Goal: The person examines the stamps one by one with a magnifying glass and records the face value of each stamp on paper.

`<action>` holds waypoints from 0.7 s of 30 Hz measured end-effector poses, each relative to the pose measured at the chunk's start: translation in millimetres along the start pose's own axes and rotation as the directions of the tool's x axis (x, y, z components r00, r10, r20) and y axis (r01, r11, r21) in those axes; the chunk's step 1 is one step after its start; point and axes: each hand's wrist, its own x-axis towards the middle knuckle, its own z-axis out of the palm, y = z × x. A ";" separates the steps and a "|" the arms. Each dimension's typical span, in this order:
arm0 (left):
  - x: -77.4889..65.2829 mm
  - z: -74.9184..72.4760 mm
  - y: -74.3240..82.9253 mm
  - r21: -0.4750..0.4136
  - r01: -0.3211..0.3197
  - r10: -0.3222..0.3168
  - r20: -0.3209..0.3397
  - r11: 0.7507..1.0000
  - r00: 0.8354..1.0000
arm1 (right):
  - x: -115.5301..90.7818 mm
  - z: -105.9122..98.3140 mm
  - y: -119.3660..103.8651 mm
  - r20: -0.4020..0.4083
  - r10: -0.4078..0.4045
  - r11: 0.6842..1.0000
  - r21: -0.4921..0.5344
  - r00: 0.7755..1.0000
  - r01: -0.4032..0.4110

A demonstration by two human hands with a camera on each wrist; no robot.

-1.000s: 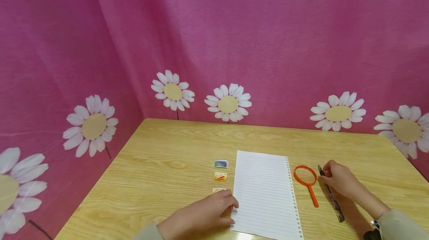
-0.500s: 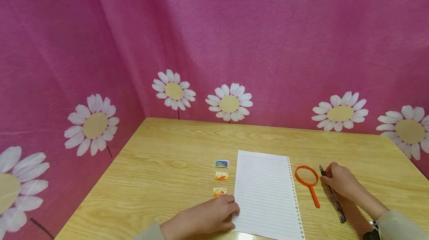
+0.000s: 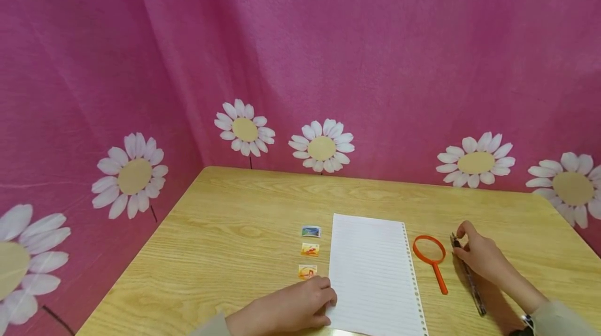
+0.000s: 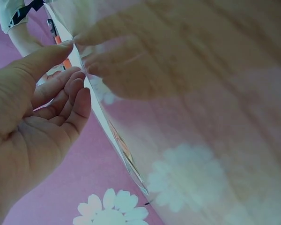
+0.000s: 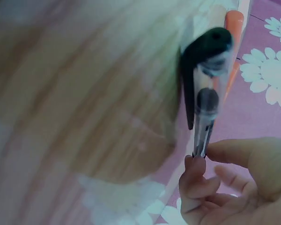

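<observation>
In the head view my right hand [image 3: 483,255] pinches a pen [image 3: 471,284] near its tip, between thumb and fingers. The right wrist view shows the pen's clear barrel and dark clip end [image 5: 214,44] pointing away from the fingertips. My left hand [image 3: 291,304] rests at the left edge of a sheet of lined paper [image 3: 371,273], its fingers loosely bent. From the left wrist, the thumb and fingertips [image 4: 77,72] touch down along that edge, holding nothing up. Just beyond this hand lies a small orange stamp-like picture [image 3: 307,271].
Two more small stamp-like pictures, one yellow [image 3: 310,250] and one blue-green [image 3: 311,231], continue the column left of the paper. An orange magnifying glass [image 3: 439,276] lies between the paper and the pen. A pink flowered cloth [image 3: 375,64] hangs behind the wooden table [image 3: 235,211].
My left hand has shifted slightly towards me, uncovering more of the nearest orange picture. The pen has moved slightly right, away from the magnifying glass, with my right hand.
</observation>
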 end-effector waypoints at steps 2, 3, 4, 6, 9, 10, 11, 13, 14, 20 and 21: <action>0.0 0.1 0.1 -0.011 0.005 -0.005 0.007 1.000 1.000 | -1.2 -0.6 0.8 -0.009 -0.041 0.999 -0.017 0.999 0.041; -0.1 0.0 0.3 -0.013 0.007 -0.007 0.008 1.000 1.000 | -1.2 -1.0 1.5 -0.019 -0.072 0.997 -0.030 0.997 0.071; 0.0 0.0 0.3 -0.013 0.008 -0.008 0.010 1.000 1.000 | -1.1 -1.4 2.0 -0.034 -0.105 0.993 -0.049 0.994 0.103; -0.1 0.1 0.2 -0.009 0.009 -0.009 0.007 1.000 1.000 | -1.0 -2.2 3.1 -0.064 -0.179 0.981 -0.084 0.982 0.173; -0.4 0.8 0.0 0.012 -0.001 0.001 -0.004 1.000 1.000 | -0.7 -3.2 4.9 -0.103 -0.272 0.955 -0.152 0.957 0.255; -0.3 1.1 -0.2 0.022 -0.006 0.006 -0.009 1.000 1.000 | -0.7 -3.0 6.0 -0.116 -0.296 0.946 -0.174 0.948 0.274; -0.4 1.4 -0.4 0.030 -0.010 0.010 -0.014 1.000 1.000 | -0.5 -2.7 7.3 -0.126 -0.318 0.937 -0.190 0.940 0.292; -0.5 1.8 -0.8 0.041 -0.018 0.019 -0.020 0.999 1.000 | -0.4 -2.2 10.0 -0.146 -0.358 0.921 -0.221 0.922 0.322; -0.5 2.0 -0.9 0.043 -0.020 0.021 -0.020 0.999 1.000 | -0.5 -1.5 11.9 -0.161 -0.381 0.910 -0.237 0.910 0.339; -0.1 2.2 -0.7 0.039 -0.013 0.013 -0.013 0.999 1.000 | -5.6 -4.6 18.4 -0.140 -0.436 0.881 -0.270 0.889 0.389; 0.1 2.0 -0.5 0.037 -0.009 0.009 -0.010 0.999 1.000 | -6.4 -5.7 19.2 -0.119 -0.431 0.881 -0.273 0.895 0.388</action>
